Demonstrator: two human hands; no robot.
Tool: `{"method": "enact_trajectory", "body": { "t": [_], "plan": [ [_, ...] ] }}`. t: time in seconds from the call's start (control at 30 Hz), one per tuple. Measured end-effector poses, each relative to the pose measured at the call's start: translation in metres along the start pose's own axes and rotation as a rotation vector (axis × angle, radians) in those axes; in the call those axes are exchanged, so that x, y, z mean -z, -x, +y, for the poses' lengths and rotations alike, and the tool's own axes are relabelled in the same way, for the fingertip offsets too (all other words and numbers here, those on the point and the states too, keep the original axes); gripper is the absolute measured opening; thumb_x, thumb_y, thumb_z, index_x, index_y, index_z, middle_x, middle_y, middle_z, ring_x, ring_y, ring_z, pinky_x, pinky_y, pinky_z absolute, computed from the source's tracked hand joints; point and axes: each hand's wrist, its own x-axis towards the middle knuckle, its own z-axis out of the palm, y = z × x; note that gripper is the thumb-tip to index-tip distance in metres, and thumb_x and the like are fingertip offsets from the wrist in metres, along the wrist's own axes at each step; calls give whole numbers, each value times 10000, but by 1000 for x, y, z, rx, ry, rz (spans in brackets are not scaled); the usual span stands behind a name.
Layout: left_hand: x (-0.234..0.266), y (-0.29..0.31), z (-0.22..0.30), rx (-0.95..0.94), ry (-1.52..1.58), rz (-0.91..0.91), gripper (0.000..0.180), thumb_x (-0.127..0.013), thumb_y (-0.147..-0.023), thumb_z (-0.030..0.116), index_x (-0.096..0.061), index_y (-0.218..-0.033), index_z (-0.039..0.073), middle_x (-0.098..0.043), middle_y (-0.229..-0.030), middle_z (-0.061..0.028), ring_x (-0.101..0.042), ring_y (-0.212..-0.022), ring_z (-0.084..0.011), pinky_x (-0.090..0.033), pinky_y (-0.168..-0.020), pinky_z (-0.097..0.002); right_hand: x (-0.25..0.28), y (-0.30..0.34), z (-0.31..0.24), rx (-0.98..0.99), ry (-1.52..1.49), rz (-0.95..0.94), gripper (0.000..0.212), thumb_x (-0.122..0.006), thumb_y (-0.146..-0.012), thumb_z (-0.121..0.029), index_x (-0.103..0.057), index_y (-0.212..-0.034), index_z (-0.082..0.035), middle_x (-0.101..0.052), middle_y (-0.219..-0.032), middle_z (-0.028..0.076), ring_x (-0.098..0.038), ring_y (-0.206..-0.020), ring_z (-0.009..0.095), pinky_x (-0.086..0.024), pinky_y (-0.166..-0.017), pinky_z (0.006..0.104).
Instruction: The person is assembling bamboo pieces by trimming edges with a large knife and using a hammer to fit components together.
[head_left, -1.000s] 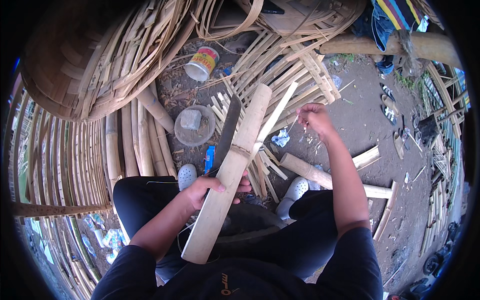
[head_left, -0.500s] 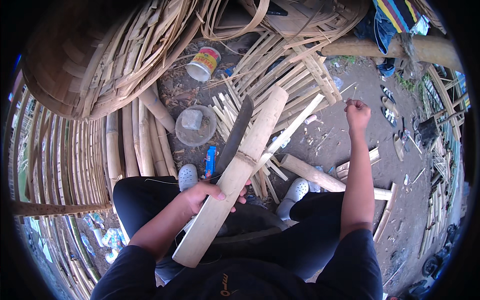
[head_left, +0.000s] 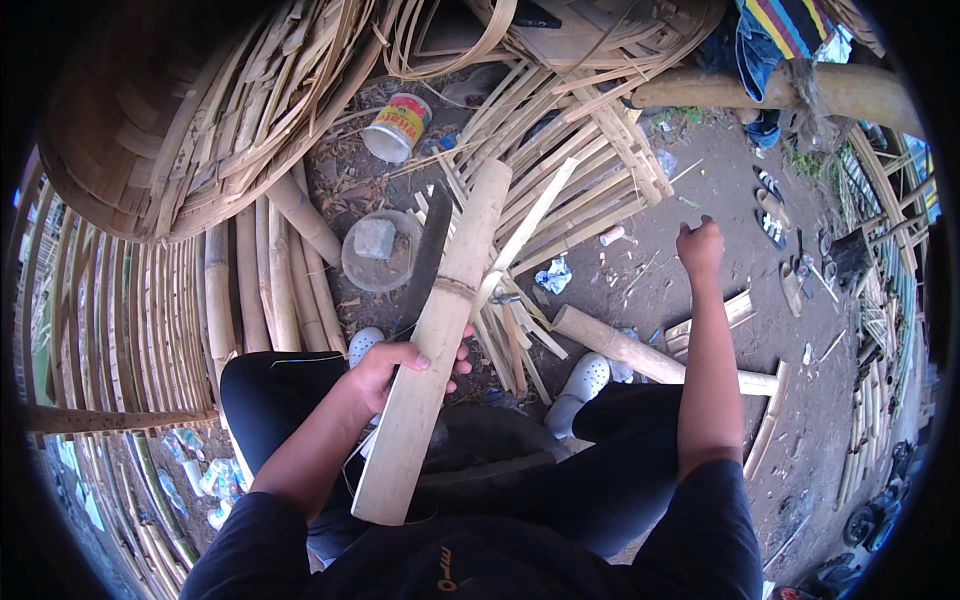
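My left hand (head_left: 395, 368) grips a long split bamboo slat (head_left: 425, 370), thumb on top and fingertips showing at its right edge. The slat slants away from my lap, with a node ring across it. A dark flat blade (head_left: 428, 245) sticks out from beneath its left side; its lower end is hidden. A thinner pale bamboo strip (head_left: 527, 225) emerges from behind the slat on the right. Out to the right, above the dirt ground, my right hand (head_left: 702, 245) is raised with its fingers curled closed. Whether anything is inside them cannot be seen.
Bamboo slats (head_left: 590, 170) lie piled ahead, near a cut bamboo pole (head_left: 640, 350). A bucket (head_left: 397, 128) and a round basin (head_left: 350, 255) with a grey block (head_left: 375, 240) stand ahead left. Woven bamboo (head_left: 120, 150) overhangs the far left. Sandals (head_left: 772, 205) lie at right.
The slat in my left hand has swung left at its far end and stands steeper, the blade and strip moving with it. My right hand has lowered slightly; a thin sliver previously near its fingers has shifted.
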Motion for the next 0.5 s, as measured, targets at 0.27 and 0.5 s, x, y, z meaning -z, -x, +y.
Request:
{"method": "enact_trajectory", "body": {
  "t": [0.27, 0.5],
  "plan": [
    [2, -6, -7, 26, 3, -29, 893, -658, -571, 191, -372, -1402, 29, -547, -1111, -81, -546, -1067, -225, -461, -875, -354, 28, 89, -105, 587, -875, -1052, 320, -664, -898, -258, -651, -1053, 21, -652, -829, 72, -599, -656, 121, -507, -610, 270],
    [-1, -13, -9, 45, 21, -19, 859, -647, -592, 161, -378, -1396, 29, -550, -1124, -95, -544, -1091, -236, -461, -891, -364, 30, 123, -132, 524, -852, -1093, 289, -578, -948, -234, -636, -804, 11, -579, -615, 27, -476, -535, 85, -411, -516, 271]
  ]
}}
